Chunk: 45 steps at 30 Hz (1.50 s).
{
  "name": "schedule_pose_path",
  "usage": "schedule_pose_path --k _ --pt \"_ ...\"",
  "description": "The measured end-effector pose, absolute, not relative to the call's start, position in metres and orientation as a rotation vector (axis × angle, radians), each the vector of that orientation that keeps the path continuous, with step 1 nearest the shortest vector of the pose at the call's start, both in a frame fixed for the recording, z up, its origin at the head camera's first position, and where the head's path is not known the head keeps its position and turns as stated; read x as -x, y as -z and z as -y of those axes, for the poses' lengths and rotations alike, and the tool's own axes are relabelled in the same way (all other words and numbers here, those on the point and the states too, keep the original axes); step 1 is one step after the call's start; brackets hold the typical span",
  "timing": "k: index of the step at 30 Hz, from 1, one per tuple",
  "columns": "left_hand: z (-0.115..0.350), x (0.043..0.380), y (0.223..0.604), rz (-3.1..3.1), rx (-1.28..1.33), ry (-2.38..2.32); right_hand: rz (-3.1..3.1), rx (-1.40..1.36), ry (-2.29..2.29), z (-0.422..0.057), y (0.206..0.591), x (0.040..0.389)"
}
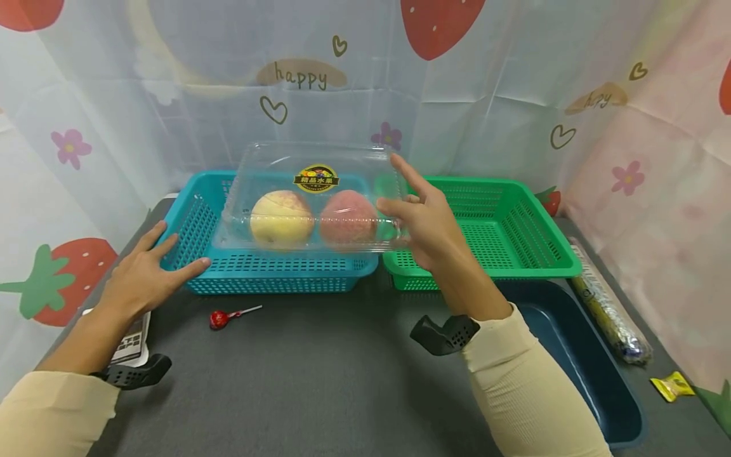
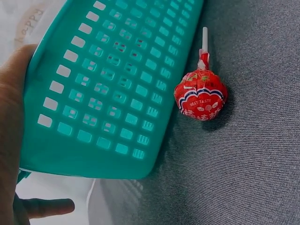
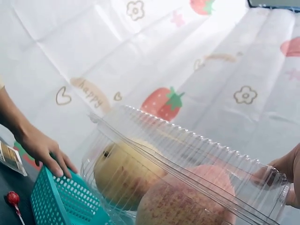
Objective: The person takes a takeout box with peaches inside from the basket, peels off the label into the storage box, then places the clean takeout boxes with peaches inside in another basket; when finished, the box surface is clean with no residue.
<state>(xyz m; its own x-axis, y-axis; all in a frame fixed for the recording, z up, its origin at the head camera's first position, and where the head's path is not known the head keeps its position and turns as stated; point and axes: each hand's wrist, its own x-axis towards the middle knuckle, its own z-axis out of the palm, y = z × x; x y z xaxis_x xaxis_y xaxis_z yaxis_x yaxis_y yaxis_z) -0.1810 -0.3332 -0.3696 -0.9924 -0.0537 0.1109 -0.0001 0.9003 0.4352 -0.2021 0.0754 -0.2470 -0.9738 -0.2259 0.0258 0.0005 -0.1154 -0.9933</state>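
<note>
My right hand [image 1: 431, 222] grips the right end of a clear plastic fruit box [image 1: 265, 158], holding it raised over the blue basket [image 1: 268, 282]. Through its see-through walls show a yellowish peach [image 1: 282, 219] and a pinkish-red peach [image 1: 348, 219], side by side. A gold and black label [image 1: 316, 178] is stuck on the box. My left hand [image 1: 139, 276] rests at the left rim of the blue basket, fingers spread and fairly straight. In front of that basket lies a red wrapped lollipop [image 2: 201, 96], its white stick pointing away to the right in the head view.
A green basket [image 1: 548, 257] stands right of the blue one, with a dark blue tray [image 1: 605, 381] in front of it. Farther right are a long plastic-wrapped packet [image 1: 611, 311] and a yellow-wrapped sweet [image 1: 672, 386]. A white printed packet [image 1: 134, 343] lies beneath my left forearm.
</note>
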Motion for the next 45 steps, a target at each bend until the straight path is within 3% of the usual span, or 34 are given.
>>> schedule_pose_path --k 27,45 --pt "0.334 0.183 0.369 2.917 -0.018 0.682 -1.951 0.428 2.274 -0.141 0.280 0.113" --pt "0.336 0.185 0.370 2.925 -0.018 0.676 -1.916 0.451 2.282 -0.156 0.322 0.083"
